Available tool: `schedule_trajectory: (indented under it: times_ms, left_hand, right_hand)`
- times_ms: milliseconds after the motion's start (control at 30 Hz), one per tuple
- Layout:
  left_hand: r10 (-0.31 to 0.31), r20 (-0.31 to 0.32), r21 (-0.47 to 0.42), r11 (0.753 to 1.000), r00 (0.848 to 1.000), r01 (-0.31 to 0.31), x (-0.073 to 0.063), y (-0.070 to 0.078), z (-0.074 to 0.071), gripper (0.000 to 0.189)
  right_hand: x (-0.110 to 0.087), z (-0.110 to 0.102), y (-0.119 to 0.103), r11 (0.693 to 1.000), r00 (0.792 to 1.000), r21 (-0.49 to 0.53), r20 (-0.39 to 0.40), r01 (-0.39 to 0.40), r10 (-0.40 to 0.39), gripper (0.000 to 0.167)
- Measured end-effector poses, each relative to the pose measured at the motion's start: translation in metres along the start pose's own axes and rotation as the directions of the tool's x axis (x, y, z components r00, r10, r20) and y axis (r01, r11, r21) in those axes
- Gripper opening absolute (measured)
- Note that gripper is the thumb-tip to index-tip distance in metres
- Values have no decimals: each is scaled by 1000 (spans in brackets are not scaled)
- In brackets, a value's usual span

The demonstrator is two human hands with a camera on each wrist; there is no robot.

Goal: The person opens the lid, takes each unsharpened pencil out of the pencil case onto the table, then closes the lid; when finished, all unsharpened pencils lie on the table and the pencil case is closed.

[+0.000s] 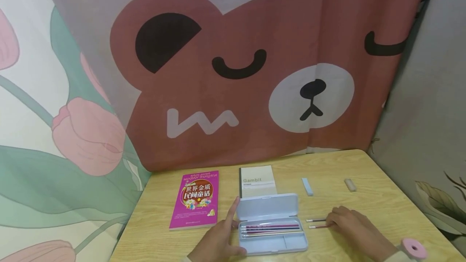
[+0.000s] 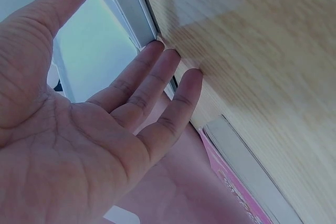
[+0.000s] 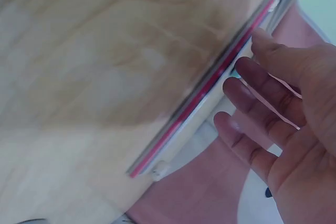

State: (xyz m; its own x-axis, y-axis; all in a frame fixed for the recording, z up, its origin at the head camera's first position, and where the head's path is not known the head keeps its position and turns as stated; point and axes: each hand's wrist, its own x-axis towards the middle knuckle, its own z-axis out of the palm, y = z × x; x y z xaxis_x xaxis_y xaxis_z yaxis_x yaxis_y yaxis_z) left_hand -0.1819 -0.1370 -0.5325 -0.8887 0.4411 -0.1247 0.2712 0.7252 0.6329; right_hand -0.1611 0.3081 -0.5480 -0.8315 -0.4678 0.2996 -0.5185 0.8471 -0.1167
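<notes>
An open pale-blue pencil case point(image 1: 259, 247) lies at the table's front, its lid point(image 1: 267, 207) tilted back. Inside are several pencils point(image 1: 271, 229). My left hand point(image 1: 220, 235) is at the case's left side, with its index finger extended up beside the lid and its thumb by the lower left corner. In the left wrist view its fingers point(image 2: 139, 95) are spread. To the right of the case, two pencils point(image 1: 316, 226) lie side by side, eraser ends facing the case. My right hand point(image 1: 353, 225) covers their other ends; in the right wrist view its fingertips point(image 3: 231, 87) are right at the pencils.
A pink storybook point(image 1: 196, 201) lies at the left and a notebook point(image 1: 258, 179) stands out behind the lid. Farther right are a light-blue strip point(image 1: 307, 186) and a greyish eraser point(image 1: 350, 184). A pink ring-shaped object point(image 1: 414, 248) is near the right wrist. A bear-print curtain point(image 1: 247, 104) hangs behind.
</notes>
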Motion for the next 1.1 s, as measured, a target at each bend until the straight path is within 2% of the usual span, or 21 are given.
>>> schedule_trajectory:
  times_ms: [133,233,333,400,533,667,800,933,1100]
  left_hand:
    - [5,0,2,1000,1000,-5,0,0,0,148]
    - [12,1,8,1000,1000,-12,-1,0,0,147]
    - [18,-1,19,1000,1000,-18,-2,0,0,147]
    - [27,-7,27,999,1000,-27,-2,0,-1,147]
    - [24,-11,25,999,1000,-24,-2,0,0,148]
    - [22,-10,29,999,1000,-21,-2,-1,1,148]
    - [49,-14,45,998,999,-48,-2,-2,0,146]
    - [72,-16,44,996,997,-71,-3,-2,0,145]
    - [64,-12,37,997,998,-64,-2,-2,-1,145]
  right_hand:
    - [9,2,-12,995,986,19,-138,102,-98,19]
    - [24,3,-29,990,979,32,-155,141,-134,18]
    - [39,4,-48,984,984,78,-84,162,-156,13]
    - [48,2,-61,981,989,128,9,142,-145,10]
    - [64,4,-86,977,981,184,139,109,-135,20]
    - [76,15,-105,971,970,172,151,166,-193,28]
    - [85,25,-118,968,960,124,150,218,-235,33]
    - [89,33,-127,971,959,104,162,216,-231,30]
    - [92,43,-134,977,966,44,145,209,-213,22]
